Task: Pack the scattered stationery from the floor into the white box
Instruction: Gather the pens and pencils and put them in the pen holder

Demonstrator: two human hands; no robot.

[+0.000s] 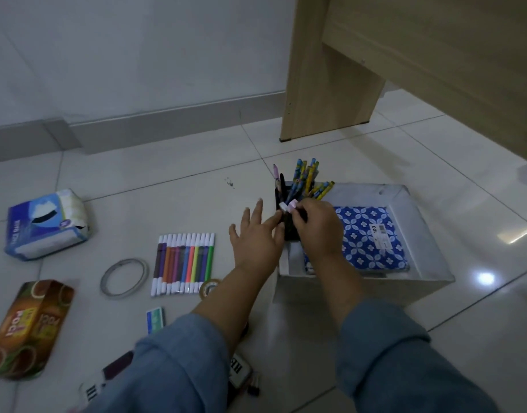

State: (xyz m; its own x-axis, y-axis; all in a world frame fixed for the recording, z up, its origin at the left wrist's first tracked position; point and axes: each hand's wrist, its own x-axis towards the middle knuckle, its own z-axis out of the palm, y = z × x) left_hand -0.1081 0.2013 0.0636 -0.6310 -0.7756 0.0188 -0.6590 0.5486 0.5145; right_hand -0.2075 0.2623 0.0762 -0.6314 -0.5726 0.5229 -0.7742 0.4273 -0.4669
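The white box [429, 234] stands on the floor at centre right with a blue patterned notebook [372, 234] lying flat inside. A black pen holder [289, 231] full of pencils and pens [307, 177] stands in the box's far left corner. My right hand [316, 225] is shut on the holder, with small white and pink erasers [287, 205] at its fingertips. My left hand [256, 236] is open, fingers spread, touching the holder's left side. A pack of coloured markers [183, 263], a grey tape ring [123, 277], a clear tape roll [208, 289] and a small green-blue eraser box [155, 320] lie on the tiles.
A blue tissue pack [46, 225] and a brown tea packet [28, 326] lie at the left. A piano-patterned pouch [240, 368] and binder clips [253, 387] are partly hidden under my sleeves. A wooden desk leg [325, 84] stands behind the box.
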